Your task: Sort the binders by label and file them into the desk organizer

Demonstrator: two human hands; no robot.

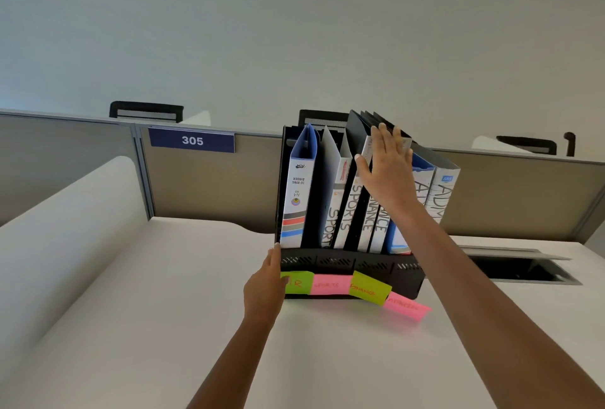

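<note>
A black mesh desk organizer (334, 261) stands on the white desk with several binders upright in its slots. A blue binder (299, 192) fills the left slot. Two binders marked SPORTS (340, 212) come after it, then two marked FINANCE (376, 225), and two marked ADMIN (440, 192) lean at the right end. Green and pink sticky labels (330, 285) hang along the organizer's front. My right hand (388, 166) lies flat with straight fingers against the spines of the finance binders. My left hand (266, 284) rests against the organizer's front left corner.
A grey cubicle partition with a blue sign reading 305 (192, 140) runs behind the desk. A white curved divider (65, 222) borders the left side. An open cable hatch (520, 266) is set in the desk at right. Chair backs (146, 111) show beyond the partition.
</note>
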